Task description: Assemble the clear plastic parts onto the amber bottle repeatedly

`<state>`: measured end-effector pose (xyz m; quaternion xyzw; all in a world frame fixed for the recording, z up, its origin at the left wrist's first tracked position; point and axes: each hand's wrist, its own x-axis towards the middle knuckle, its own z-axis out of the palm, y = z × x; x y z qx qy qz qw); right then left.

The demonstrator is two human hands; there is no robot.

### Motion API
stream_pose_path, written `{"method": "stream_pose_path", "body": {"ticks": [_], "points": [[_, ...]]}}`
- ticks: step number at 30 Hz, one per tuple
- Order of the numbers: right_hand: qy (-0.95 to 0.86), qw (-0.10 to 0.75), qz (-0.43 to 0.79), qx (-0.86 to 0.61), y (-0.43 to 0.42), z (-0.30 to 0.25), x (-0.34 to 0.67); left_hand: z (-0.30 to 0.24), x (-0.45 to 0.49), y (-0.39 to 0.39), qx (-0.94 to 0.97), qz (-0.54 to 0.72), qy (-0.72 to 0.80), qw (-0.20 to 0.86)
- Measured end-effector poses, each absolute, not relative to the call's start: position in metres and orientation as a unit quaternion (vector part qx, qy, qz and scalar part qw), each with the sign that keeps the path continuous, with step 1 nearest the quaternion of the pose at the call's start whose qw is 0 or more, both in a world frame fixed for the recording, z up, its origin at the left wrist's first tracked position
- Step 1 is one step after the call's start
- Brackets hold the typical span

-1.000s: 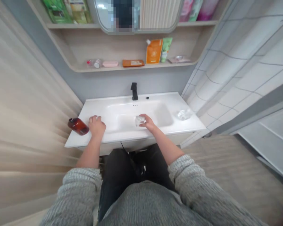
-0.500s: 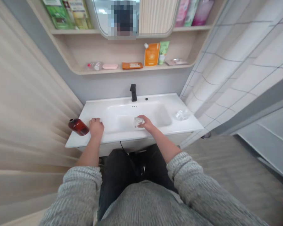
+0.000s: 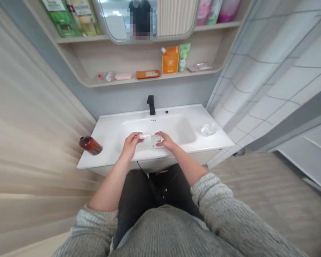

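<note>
A small clear glass jar (image 3: pixel 157 140) is gripped in the right hand (image 3: pixel 167 140) over the white ceramic basin (image 3: pixel 109 134), a slim clear piece (image 3: pixel 146 136) pinched against it by the left hand (image 3: pixel 130 144) (brown glass bottle (image 3: pixel 91 145) just lying on its side, not being handled)

Here's a small clear jar (image 3: pixel 157 140), gripped in the right hand (image 3: pixel 166 141), with a slim whitish stick (image 3: pixel 145 136) from the left hand (image 3: pixel 130 143) touching its side.

The left hand (image 3: pixel 130 144) has moved away from the amber glass bottle (image 3: pixel 91 145) to over the middle of the white basin (image 3: pixel 109 134), just beside the clear object (image 3: pixel 156 140) in the right hand (image 3: pixel 167 141)
</note>
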<state>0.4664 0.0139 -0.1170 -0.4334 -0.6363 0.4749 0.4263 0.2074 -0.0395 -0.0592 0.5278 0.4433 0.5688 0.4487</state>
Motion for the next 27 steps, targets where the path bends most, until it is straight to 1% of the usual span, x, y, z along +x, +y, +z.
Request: {"method": "stream_pose_path", "body": {"ticks": [3, 9, 17, 20, 27], "points": [[-0.648, 0.419, 0.472, -0.427, 0.015, -0.117, 0.466, -0.05, 0.218, -0.034, 0.542, 0.537, 0.459, 0.454], [-0.657, 0.421, 0.462, -0.422, 0.016, -0.117, 0.466, -0.041, 0.228, -0.018, 0.6, 0.471, 0.487, 0.426], [-0.662, 0.426, 0.453, -0.419, 0.016, -0.118, 0.467, -0.018, 0.233, -0.004, 0.609, 0.456, 0.498, 0.416], [-0.661, 0.42, 0.456, -0.424, 0.017, -0.116, 0.466, -0.014, 0.237, -0.002, 0.601, 0.433, 0.515, 0.432], [-0.657, 0.427, 0.462, -0.416, 0.016, -0.116, 0.465, -0.012, 0.25, -0.004, 0.524, 0.446, 0.505, 0.521]]}}
